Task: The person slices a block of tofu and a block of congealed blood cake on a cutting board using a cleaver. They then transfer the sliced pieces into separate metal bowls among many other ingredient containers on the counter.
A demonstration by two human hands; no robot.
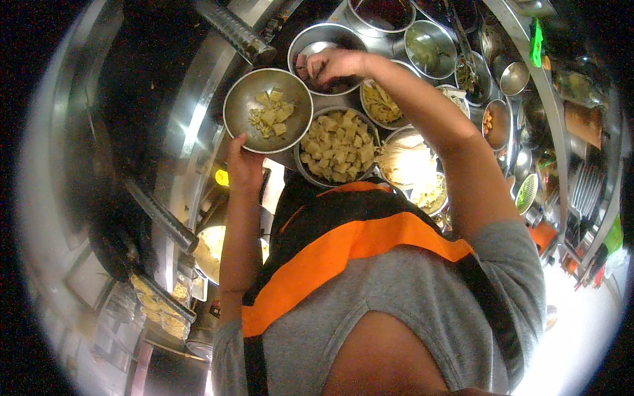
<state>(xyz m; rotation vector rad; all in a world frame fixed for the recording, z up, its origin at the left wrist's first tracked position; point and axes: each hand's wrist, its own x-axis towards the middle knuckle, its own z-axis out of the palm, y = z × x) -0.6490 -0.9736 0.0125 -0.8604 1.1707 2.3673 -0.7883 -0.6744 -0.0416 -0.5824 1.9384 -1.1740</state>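
My left hand grips the near rim of a metal bowl, which holds pale cubed pieces and smaller bits of food. Reaching into a round metal container is my right hand, its fingers curled and slightly blurred; whether they hold anything is hard to see. Pinkish pieces lie beside those fingers. Close to the bowl's right side stands a larger pot full of pale cubed food. My right forearm passes over a container of sliced yellowish food.
Thin white strands fill a container near my apron. Farther back are a container of dark liquid and one of greenish liquid. Wok handles jut in from the left. A green-handled item lies on the right ledge.
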